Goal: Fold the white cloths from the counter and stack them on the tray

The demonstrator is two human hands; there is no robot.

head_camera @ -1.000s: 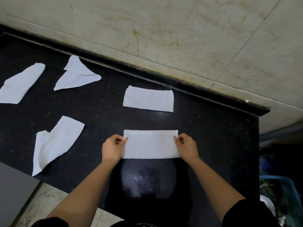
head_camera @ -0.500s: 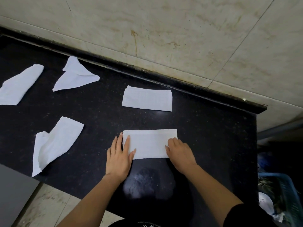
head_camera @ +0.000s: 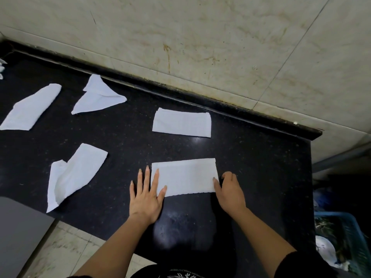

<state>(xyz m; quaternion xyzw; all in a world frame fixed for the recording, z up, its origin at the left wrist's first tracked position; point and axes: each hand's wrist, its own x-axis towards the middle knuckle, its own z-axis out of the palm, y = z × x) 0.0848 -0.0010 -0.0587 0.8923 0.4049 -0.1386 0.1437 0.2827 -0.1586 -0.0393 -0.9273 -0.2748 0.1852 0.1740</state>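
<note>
A white cloth, folded into a long rectangle, lies on the black counter in front of me. My left hand rests flat on its left end with straight, spread fingers. At the cloth's right end is my right hand, with the thumb on top of the edge and the fingers curled at it, pinching the end. A second folded cloth lies behind it near the wall. Three unfolded cloths lie to the left: a triangular one, a long one and a rumpled one.
A grey flat surface shows at the lower left, below the counter's front edge. A blue basket with odds and ends stands past the counter's right end. A stained tiled wall runs along the back. A white scrap peeks in at far left.
Both hands first pinched the cloth's ends, then pressed flat on it. Now my right hand has slid right to the cloth's end, while my left hand stays flat on the left end.
</note>
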